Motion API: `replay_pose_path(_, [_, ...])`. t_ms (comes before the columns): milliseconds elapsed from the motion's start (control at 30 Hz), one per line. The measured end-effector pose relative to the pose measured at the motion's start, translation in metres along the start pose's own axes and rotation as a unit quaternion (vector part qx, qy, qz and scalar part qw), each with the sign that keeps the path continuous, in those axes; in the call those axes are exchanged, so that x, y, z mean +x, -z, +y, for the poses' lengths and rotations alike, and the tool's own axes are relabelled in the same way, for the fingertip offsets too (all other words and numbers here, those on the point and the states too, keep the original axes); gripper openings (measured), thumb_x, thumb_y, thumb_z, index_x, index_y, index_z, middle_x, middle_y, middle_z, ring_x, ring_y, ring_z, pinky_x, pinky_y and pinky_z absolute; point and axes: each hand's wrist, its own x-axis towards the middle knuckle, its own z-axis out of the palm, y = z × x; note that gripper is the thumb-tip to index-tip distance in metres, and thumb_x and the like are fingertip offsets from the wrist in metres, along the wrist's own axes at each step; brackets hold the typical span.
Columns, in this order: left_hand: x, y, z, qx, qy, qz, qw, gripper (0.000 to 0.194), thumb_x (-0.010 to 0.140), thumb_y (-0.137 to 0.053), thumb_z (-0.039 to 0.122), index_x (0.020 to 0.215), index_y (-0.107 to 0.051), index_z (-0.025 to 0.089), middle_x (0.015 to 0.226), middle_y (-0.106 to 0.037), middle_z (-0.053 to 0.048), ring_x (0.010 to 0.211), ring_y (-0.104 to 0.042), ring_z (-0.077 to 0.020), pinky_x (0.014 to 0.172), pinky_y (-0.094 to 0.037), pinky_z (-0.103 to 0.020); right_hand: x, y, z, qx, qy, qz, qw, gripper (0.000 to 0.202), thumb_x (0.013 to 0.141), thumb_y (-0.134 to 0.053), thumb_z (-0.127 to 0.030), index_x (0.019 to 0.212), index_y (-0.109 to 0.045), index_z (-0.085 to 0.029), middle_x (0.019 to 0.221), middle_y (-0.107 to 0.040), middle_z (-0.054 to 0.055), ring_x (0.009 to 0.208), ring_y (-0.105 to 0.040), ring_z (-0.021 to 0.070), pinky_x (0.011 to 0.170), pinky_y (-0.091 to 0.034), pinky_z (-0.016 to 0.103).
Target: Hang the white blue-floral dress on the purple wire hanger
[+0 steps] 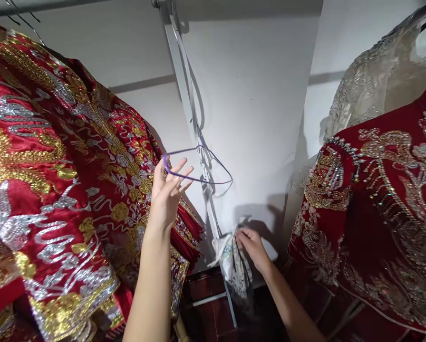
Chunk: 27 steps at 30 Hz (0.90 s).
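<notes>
My left hand [168,192] is raised, fingers spread, touching the near end of a thin purple wire hanger [213,181] that hangs in front of the white wall. Whether it grips the wire I cannot tell. Lower down, my right hand [250,247] pinches the top of a small white-and-patterned cloth bundle [234,268] hanging beside a slanted white rack pole [184,90].
A red robe with gold and silver embroidery [56,180] fills the left side. Another red embroidered garment [380,213] and a sheer beaded gown [380,80] hang at the right. Dark red floor tiles [213,313] show below.
</notes>
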Motion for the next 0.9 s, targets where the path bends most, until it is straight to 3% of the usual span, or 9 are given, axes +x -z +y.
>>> replay_pose_path(167, [-0.014, -0.012, -0.019, 0.008, 0.009, -0.051, 0.999, 0.057, 0.092, -0.058, 0.042, 0.145, -0.044, 0.028, 0.148, -0.054, -0.014, 0.134, -0.054, -0.0296, 0.112, -0.043, -0.049, -0.021, -0.023, 0.012, 0.103, -0.074, -0.02, 0.992, 0.034, 0.075, -0.07, -0.046, 0.058, -0.055, -0.02, 0.052, -0.048, -0.004, 0.051, -0.04, 0.0117, 0.06, -0.033, 0.03])
replay_pose_path(333, [-0.04, 0.009, -0.037, 0.17, 0.06, -0.063, 0.982, 0.058, 0.097, -0.052, 0.049, 0.15, -0.04, 0.031, 0.161, -0.036, -0.009, 0.148, -0.035, -0.0292, 0.122, -0.028, -0.049, -0.023, -0.03, -0.027, 0.214, -0.077, -0.065, 0.972, 0.033, 0.074, -0.076, -0.041, 0.06, -0.055, -0.019, 0.056, -0.048, -0.004, 0.053, -0.038, 0.0099, 0.061, -0.032, 0.028])
replay_pose_path(400, [-0.062, 0.026, -0.049, 0.236, 0.146, -0.156, 0.948, 0.062, 0.093, -0.059, 0.052, 0.15, -0.043, 0.032, 0.162, -0.033, -0.007, 0.15, -0.03, -0.0298, 0.122, -0.027, -0.047, -0.022, -0.027, -0.046, 0.243, -0.061, -0.08, 0.965, 0.036, 0.074, -0.077, -0.038, 0.056, -0.053, -0.019, 0.055, -0.044, -0.005, 0.051, -0.034, 0.0087, 0.058, -0.029, 0.027])
replay_pose_path(500, [-0.109, 0.044, -0.076, 0.156, 0.283, -0.39, 0.862, 0.063, 0.085, -0.069, 0.054, 0.138, -0.057, 0.021, 0.14, -0.057, -0.011, 0.128, -0.053, -0.0302, 0.108, -0.043, -0.042, -0.019, -0.019, -0.068, 0.284, -0.055, -0.076, 0.954, 0.038, 0.07, -0.079, -0.041, 0.054, -0.052, -0.02, 0.051, -0.034, -0.007, 0.049, -0.028, 0.0087, 0.056, -0.028, 0.027])
replay_pose_path(533, [-0.124, 0.046, -0.085, 0.138, 0.326, -0.418, 0.837, 0.063, 0.08, -0.075, 0.052, 0.132, -0.06, 0.019, 0.128, -0.064, -0.01, 0.116, -0.059, -0.0289, 0.099, -0.048, -0.04, -0.016, -0.015, -0.074, 0.291, -0.057, -0.06, 0.953, 0.04, 0.068, -0.08, -0.043, 0.053, -0.05, -0.021, 0.049, -0.03, -0.007, 0.049, -0.026, 0.0091, 0.055, -0.029, 0.027])
replay_pose_path(600, [-0.152, 0.046, -0.099, 0.173, 0.35, -0.397, 0.83, 0.045, 0.079, -0.075, 0.053, 0.102, -0.07, 0.015, 0.096, -0.067, -0.004, 0.091, -0.06, -0.0228, 0.085, -0.048, -0.033, -0.009, -0.005, -0.08, 0.285, -0.055, -0.006, 0.957, 0.046, 0.066, -0.079, -0.047, 0.05, -0.044, -0.022, 0.047, -0.023, -0.008, 0.049, -0.025, 0.0102, 0.055, -0.03, 0.028])
replay_pose_path(700, [-0.174, 0.046, -0.1, 0.215, 0.343, -0.319, 0.857, 0.049, 0.088, -0.062, 0.058, 0.064, -0.056, 0.015, 0.066, -0.05, 0.001, 0.069, -0.047, -0.0144, 0.07, -0.04, -0.028, 0.008, 0.012, -0.081, 0.244, -0.024, 0.063, 0.967, 0.05, 0.066, -0.076, -0.048, 0.051, -0.035, -0.024, 0.049, -0.024, -0.007, 0.051, -0.029, 0.0123, 0.056, -0.034, 0.029])
replay_pose_path(833, [-0.171, 0.05, -0.067, 0.135, 0.317, -0.161, 0.925, 0.043, 0.091, -0.059, 0.056, 0.077, -0.062, 0.015, 0.077, -0.062, -0.002, 0.073, -0.054, -0.0157, 0.068, -0.041, -0.026, 0.03, 0.028, -0.065, 0.141, 0.055, 0.085, 0.985, 0.043, 0.074, -0.067, -0.052, 0.057, -0.039, -0.024, 0.058, -0.036, -0.004, 0.056, -0.034, 0.0143, 0.059, -0.037, 0.031])
replay_pose_path(900, [-0.164, 0.046, -0.052, 0.096, 0.297, -0.078, 0.947, 0.043, 0.088, -0.061, 0.059, 0.081, -0.063, 0.016, 0.071, -0.062, -0.001, 0.06, -0.052, -0.0129, 0.057, -0.038, -0.023, 0.031, 0.027, -0.055, 0.072, 0.066, 0.074, 0.992, 0.042, 0.077, -0.067, -0.053, 0.057, -0.044, -0.024, 0.059, -0.042, -0.002, 0.059, -0.039, 0.0156, 0.062, -0.038, 0.032])
